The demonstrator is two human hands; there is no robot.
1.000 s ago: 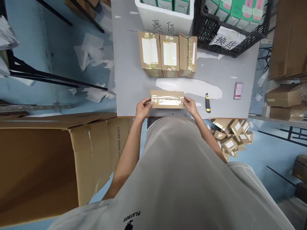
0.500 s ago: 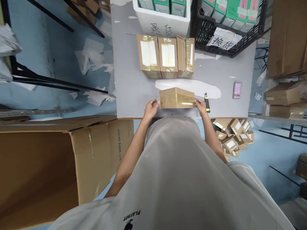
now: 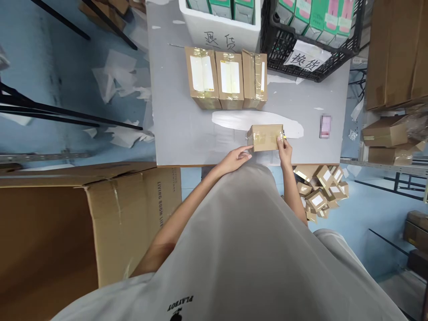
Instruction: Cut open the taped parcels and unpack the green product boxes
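Observation:
A small brown cardboard box [image 3: 265, 137], sealed with clear tape, is near the front edge of the grey table [image 3: 180, 138]. My right hand [image 3: 285, 150] grips its right end, thumb on the face toward me. My left hand [image 3: 236, 160] is at the box's lower left corner, fingers stretched out and the index fingertip at the cardboard. Behind my right hand, only a bit of the yellow and black utility knife [image 3: 284, 134] shows. Farther back, a row of three taped boxes stands side by side, among them a left box [image 3: 202, 73] with a white label.
A white foam bin [image 3: 222, 33] and a black plastic crate [image 3: 277, 58], both holding green cartons, stand at the back. A pink blurred item [image 3: 325, 126] lies at right. Small parcels [image 3: 316, 200] pile on the floor; a large open carton [image 3: 123, 223] is at left.
The box has shifted right and turned, now showing a plain face. My right hand has closed around its end; my left hand has moved right along the table's edge. The knife is now mostly covered.

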